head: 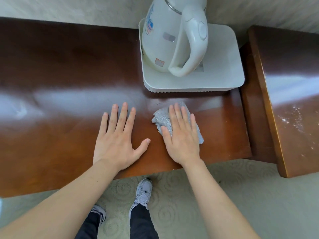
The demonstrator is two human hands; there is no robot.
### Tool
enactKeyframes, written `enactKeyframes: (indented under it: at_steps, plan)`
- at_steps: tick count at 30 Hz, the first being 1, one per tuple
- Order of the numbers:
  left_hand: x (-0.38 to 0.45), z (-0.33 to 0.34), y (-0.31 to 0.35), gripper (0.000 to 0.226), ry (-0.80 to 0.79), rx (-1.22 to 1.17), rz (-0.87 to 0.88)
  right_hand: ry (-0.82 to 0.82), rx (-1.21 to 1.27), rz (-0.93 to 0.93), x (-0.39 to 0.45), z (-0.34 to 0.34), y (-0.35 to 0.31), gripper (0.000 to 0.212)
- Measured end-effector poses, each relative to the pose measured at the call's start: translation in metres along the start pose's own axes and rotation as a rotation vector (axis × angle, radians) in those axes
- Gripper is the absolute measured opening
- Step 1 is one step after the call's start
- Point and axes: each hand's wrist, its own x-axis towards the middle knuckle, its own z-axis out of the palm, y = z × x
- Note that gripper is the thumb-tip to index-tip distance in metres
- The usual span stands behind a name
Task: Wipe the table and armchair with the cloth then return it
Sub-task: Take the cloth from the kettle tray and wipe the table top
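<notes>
A view looking straight down at a glossy reddish-brown wooden bench [60,66] that is catching soft, pale window glare across its middle. Both of the person's bare hands are lying on it, palms down. The left hand [119,140] is resting flat and open with fingers spread, touching the bare wood and holding nothing. The right hand [181,135] is pressing flat, fingers together and extended, on a small grey terry cloth [161,118], which is lying bunched on the bench near its right end; the cloth's edges are showing on both sides of the hand.

Just behind the cloth, a white rectangular tray [224,71] is sitting near the bench's back right corner, and a white electric kettle [165,37] is standing on its left half, handle turned toward the viewer.

To the right, a second brown wooden surface [284,83], higher than the bench, is showing white specks and a streak of glare. Pale textured wall [69,9] is running behind the bench. Below, cream carpet [181,195] with a swirl pattern is covering the floor, where two white sneakers [143,192] and dark trouser legs are showing.
</notes>
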Motion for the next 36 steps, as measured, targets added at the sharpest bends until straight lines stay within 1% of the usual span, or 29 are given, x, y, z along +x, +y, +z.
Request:
enactKeyframes:
  at_steps: [2, 9, 13, 15, 17, 19, 21, 23, 25, 27, 28, 29, 32, 34, 36]
  plan:
    - [0.0, 0.001, -0.001, 0.096, -0.003, 0.006, 0.002, -0.006, 0.005, 0.02, 0.02, -0.008, 0.024, 0.066]
    - [0.001, 0.003, -0.002, 0.098, 0.014, -0.008, -0.002, 0.048, -0.008, 0.36, 0.043, -0.033, 0.12, 0.071]
    - [0.001, 0.004, -0.001, 0.099, 0.015, -0.01, -0.01, 0.109, -0.023, 0.507, 0.057, -0.03, 0.114, 0.065]
    - [0.001, 0.003, 0.0, 0.099, 0.007, -0.01, -0.012, 0.104, 0.009, 0.602, 0.059, -0.027, 0.095, 0.066]
    - [0.001, 0.002, 0.001, 0.099, -0.003, -0.003, -0.013, 0.069, 0.037, 0.627, 0.058, -0.022, 0.066, 0.068]
    - [0.001, 0.0, 0.002, 0.099, -0.017, 0.005, -0.01, 0.04, 0.036, 0.532, 0.051, -0.015, 0.025, 0.07]
    - [0.001, -0.001, 0.002, 0.099, -0.024, 0.013, -0.011, 0.04, 0.04, 0.329, 0.039, -0.007, -0.018, 0.07]
    - [0.0, -0.002, 0.001, 0.099, -0.029, 0.013, -0.006, 0.005, 0.051, 0.134, 0.026, -0.001, -0.045, 0.068]
    - [0.001, -0.002, 0.0, 0.098, -0.026, 0.01, -0.006, -0.069, 0.048, -0.055, 0.019, -0.001, -0.041, 0.066]
    - [0.001, -0.002, 0.0, 0.097, -0.025, 0.016, -0.013, -0.122, 0.005, -0.24, 0.019, -0.008, -0.011, 0.065]
    - [0.001, -0.001, 0.0, 0.097, -0.025, 0.02, -0.016, -0.124, -0.02, -0.271, 0.022, -0.013, 0.01, 0.065]
    - [0.001, -0.001, 0.0, 0.097, -0.025, 0.023, -0.018, -0.116, -0.028, -0.231, 0.025, -0.019, 0.032, 0.066]
    - [0.0, 0.0, 0.001, 0.097, -0.013, 0.027, -0.024, -0.079, 0.006, 0.071, 0.026, -0.035, 0.09, 0.067]
    - [0.0, 0.0, 0.001, 0.097, -0.011, 0.024, -0.023, -0.053, -0.004, 0.198, 0.021, -0.037, 0.103, 0.065]
    - [0.001, 0.0, 0.001, 0.097, -0.008, 0.025, -0.027, -0.027, 0.001, 0.302, 0.024, -0.032, 0.091, 0.063]
